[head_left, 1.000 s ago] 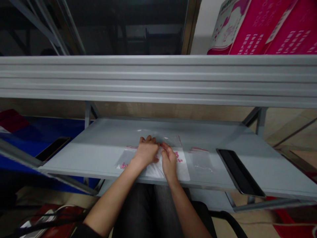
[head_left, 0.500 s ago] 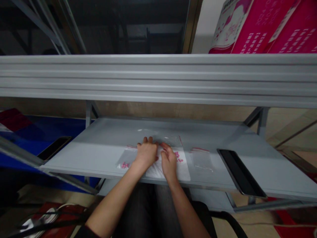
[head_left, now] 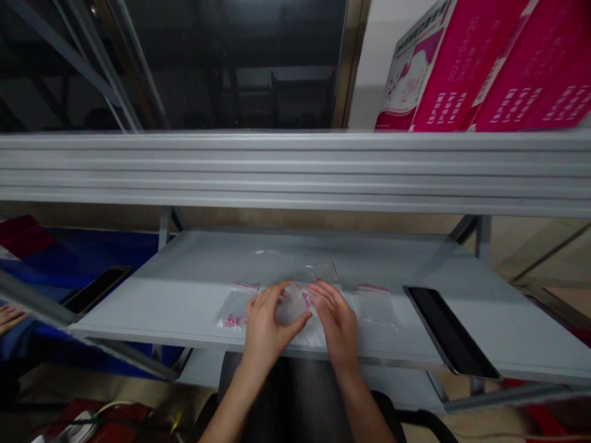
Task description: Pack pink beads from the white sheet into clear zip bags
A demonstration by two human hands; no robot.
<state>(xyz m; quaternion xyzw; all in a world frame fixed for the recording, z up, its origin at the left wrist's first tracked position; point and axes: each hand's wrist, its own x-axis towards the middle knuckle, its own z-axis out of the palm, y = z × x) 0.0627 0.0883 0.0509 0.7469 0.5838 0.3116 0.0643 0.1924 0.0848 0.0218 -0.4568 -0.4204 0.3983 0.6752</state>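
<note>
My left hand (head_left: 270, 320) and my right hand (head_left: 335, 320) cup a small clear plastic bag (head_left: 293, 306) between them, just above a white sheet (head_left: 314, 335). Pink specks show at the bag's right side, though my fingers hide much of it. Left of my left hand lies a clear zip bag with pink beads (head_left: 233, 317) and a red-edged seal. Right of my right hand lies another clear bag (head_left: 376, 311), with no pink beads visible inside. A wide transparent plastic film (head_left: 295, 261) spreads behind my hands on the grey shelf (head_left: 184, 289).
A grey metal beam (head_left: 295, 172) crosses above the shelf. A black tray (head_left: 450, 329) lies at the shelf's right. A co-worker's hand (head_left: 9, 318) shows at the far left, beside a blue surface (head_left: 41, 246). Magenta cartons (head_left: 480, 67) stand at the upper right.
My hands have lifted the small clear bag off the white sheet and cupped it between them. Both hands have moved nearer the shelf's front edge, and the view has tilted slightly upward.
</note>
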